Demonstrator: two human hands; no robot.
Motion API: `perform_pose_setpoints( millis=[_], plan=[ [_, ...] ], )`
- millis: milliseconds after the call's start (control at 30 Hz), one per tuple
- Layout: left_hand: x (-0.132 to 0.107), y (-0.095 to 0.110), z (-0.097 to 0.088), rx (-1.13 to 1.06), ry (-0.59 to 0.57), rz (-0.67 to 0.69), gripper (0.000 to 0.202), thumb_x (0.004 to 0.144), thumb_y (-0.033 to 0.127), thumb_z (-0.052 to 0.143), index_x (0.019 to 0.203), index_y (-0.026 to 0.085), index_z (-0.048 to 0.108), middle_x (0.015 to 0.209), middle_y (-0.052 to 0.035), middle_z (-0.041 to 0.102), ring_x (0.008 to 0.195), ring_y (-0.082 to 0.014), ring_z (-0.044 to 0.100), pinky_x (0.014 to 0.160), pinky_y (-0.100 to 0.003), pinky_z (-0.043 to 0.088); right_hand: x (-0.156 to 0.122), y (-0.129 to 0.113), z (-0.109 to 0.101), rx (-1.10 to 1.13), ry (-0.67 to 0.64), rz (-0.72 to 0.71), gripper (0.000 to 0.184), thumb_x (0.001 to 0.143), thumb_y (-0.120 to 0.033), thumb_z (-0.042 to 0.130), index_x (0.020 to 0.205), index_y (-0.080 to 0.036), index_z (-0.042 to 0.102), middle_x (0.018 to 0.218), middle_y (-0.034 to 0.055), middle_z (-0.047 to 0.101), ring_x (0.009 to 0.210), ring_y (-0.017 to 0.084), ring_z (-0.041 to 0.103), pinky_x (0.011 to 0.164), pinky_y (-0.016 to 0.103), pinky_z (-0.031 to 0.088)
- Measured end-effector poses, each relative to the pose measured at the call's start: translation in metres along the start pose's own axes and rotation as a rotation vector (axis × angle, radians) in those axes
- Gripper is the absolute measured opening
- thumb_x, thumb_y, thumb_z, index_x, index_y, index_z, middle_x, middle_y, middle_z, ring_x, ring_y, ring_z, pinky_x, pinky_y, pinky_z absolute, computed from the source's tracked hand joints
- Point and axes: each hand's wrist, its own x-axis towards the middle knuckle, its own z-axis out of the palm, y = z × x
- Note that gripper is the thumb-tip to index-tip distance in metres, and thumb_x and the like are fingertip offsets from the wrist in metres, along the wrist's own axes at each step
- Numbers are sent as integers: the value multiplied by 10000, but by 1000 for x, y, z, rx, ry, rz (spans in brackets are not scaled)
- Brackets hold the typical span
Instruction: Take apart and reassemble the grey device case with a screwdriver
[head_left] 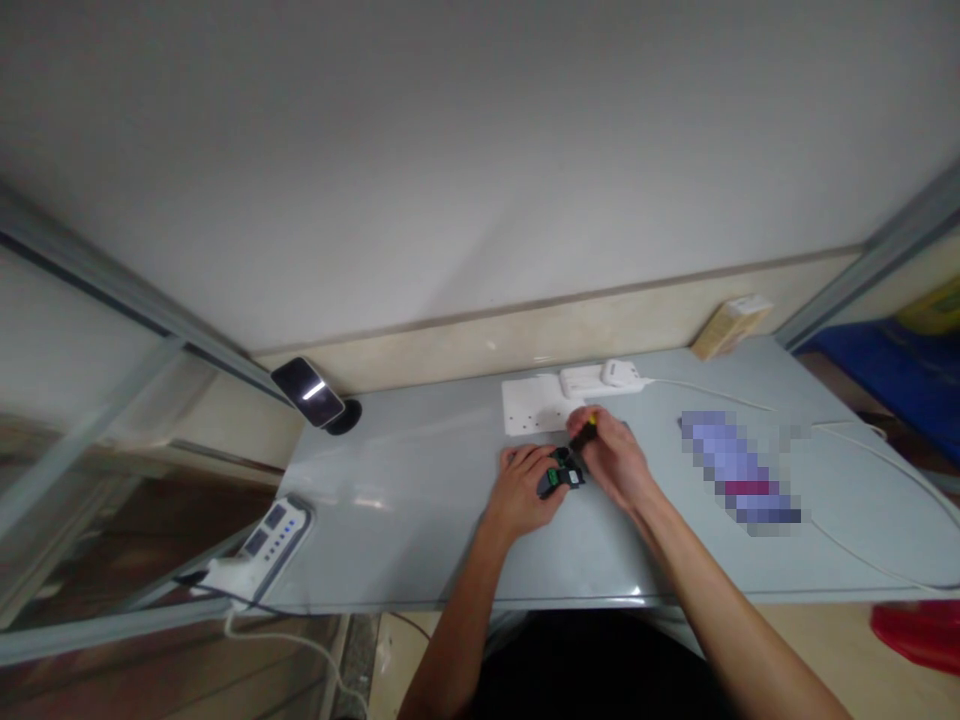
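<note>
My left hand [527, 492] lies low over the grey tabletop, its fingers closed around a small black device with green parts [553, 478]. My right hand [613, 455] grips a screwdriver with a black and yellow handle [583, 433]. The screwdriver slants down toward the device, and its lower end is close to it. Whether the tip touches the device, I cannot tell. Just behind both hands lies a white sheet with several dark dots [529, 400], partly covered by my right hand.
A white power strip [581, 382] with a plug stands by the wall, its cord running right. A phone [309, 392] on a stand is at back left, another socket strip [271, 540] at the left edge. On the right are a box [726, 330] and a pixelated purple item [731, 465].
</note>
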Motion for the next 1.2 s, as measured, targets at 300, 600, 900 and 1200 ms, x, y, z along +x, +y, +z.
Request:
perform_pose_setpoints(
  millis=[300,600,900,1200],
  plan=[
    [-1,0,3,-12,8,2,195,899,311,676,1086,258,652,1343,-34,671,1253,-247,572,1096,-493,376,3,3,-3,43,15,-35,377,814,-616,721,841,-268,578,575,-61,400,510,119,359,522,260,354],
    [-1,0,2,-2,7,7,203,894,316,678,1081,248,639,1347,-49,662,1262,-252,567,1105,-486,380,1,-3,-3,22,37,-20,356,696,-441,882,813,-253,603,961,10,642,798,161,622,762,325,502],
    [-1,0,1,7,12,-2,181,893,319,677,1056,251,643,1345,-39,670,1261,-249,572,1110,-482,369,4,-2,0,-13,24,-28,449,874,-691,581,873,-249,658,704,0,525,646,149,517,626,296,472],
    [0,1,-1,26,-18,-6,194,894,324,675,1070,249,645,1346,-49,667,1271,-260,565,1099,-486,378,2,2,0,-31,19,-71,410,761,-532,816,801,-263,510,600,-66,487,552,118,458,594,269,420]
  ],
)
